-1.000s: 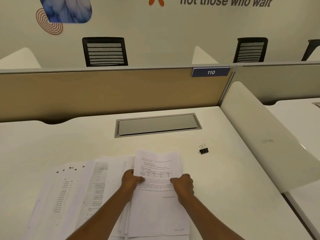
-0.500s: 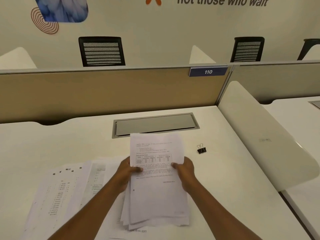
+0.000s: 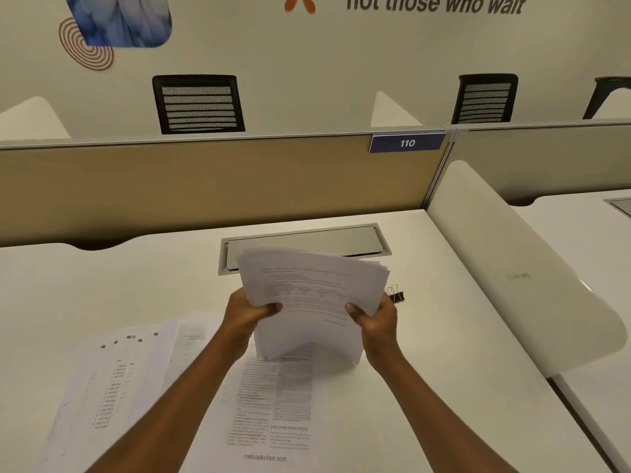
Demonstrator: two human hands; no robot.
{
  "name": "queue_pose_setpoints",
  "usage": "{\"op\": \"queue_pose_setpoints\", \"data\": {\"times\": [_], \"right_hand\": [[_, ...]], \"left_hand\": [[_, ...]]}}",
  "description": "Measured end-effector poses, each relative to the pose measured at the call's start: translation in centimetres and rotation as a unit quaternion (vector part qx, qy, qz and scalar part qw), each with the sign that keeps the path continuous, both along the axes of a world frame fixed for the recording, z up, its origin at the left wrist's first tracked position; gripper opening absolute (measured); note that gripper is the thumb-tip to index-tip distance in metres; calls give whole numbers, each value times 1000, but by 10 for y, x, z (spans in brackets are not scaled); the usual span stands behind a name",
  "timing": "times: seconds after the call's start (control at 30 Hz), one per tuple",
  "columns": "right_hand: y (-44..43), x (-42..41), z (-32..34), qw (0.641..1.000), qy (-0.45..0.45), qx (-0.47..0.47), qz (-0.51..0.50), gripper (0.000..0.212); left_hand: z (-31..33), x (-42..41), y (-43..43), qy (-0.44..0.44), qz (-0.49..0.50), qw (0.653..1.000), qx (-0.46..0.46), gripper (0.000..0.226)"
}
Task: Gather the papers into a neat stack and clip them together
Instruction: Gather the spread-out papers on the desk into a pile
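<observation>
A stack of printed white papers [image 3: 312,288] stands tilted upright, its lower edge resting on a two-column printed sheet [image 3: 273,407] that lies flat on the white desk [image 3: 444,353]. My left hand [image 3: 247,314] grips the stack's left edge and my right hand [image 3: 374,317] grips its right edge. More loose sheets [image 3: 112,380] lie fanned out on the desk to the left. A black binder clip [image 3: 396,295] with silver handles sits on the desk just behind my right hand, partly hidden by the stack.
A grey cable hatch [image 3: 307,242] is set into the desk behind the stack. A tan partition [image 3: 205,186] with a "110" label closes the back. A white rounded divider [image 3: 512,268] borders the right side. Black chairs stand beyond the partition.
Both hands have lifted the stack off the desk, raised it from flat to nearly upright, and set its lower edge down. A two-column sheet beneath it is now uncovered.
</observation>
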State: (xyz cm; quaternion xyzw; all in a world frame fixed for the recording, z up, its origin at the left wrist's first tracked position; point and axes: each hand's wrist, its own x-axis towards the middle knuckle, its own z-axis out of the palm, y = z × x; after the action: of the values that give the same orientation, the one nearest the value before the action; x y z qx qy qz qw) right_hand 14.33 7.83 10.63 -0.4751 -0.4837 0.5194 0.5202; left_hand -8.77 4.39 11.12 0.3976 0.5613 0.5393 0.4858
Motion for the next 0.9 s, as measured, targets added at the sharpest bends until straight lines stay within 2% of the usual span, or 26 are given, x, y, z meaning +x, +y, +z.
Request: {"op": "queue_pose_setpoints", "data": {"times": [0.2,0.33,0.43,0.53,0.63,0.8,0.9], "right_hand": [[-4,0,-15,999,19,-43,20,34],[-1,-7,-13,999,3,-44,13,27],[1,-8,-9,999,14,-36,-3,21],[1,-7,-8,1000,8,-9,-3,37],[1,-6,-13,1000,17,-17,-7,50],[1,-8,-13,999,35,-41,0,28],[3,-9,-12,998,44,-54,-6,26]], "left_hand": [[-20,8,-1,6,-1,999,-42,49],[-22,13,2,-1,19,999,-50,37],[-21,11,4,-2,29,999,-45,36],[-20,8,4,1,26,999,-46,47],[-22,7,1,13,13,998,-55,34],[-25,11,0,17,10,998,-64,32],[-27,13,0,10,7,998,-65,32]]}}
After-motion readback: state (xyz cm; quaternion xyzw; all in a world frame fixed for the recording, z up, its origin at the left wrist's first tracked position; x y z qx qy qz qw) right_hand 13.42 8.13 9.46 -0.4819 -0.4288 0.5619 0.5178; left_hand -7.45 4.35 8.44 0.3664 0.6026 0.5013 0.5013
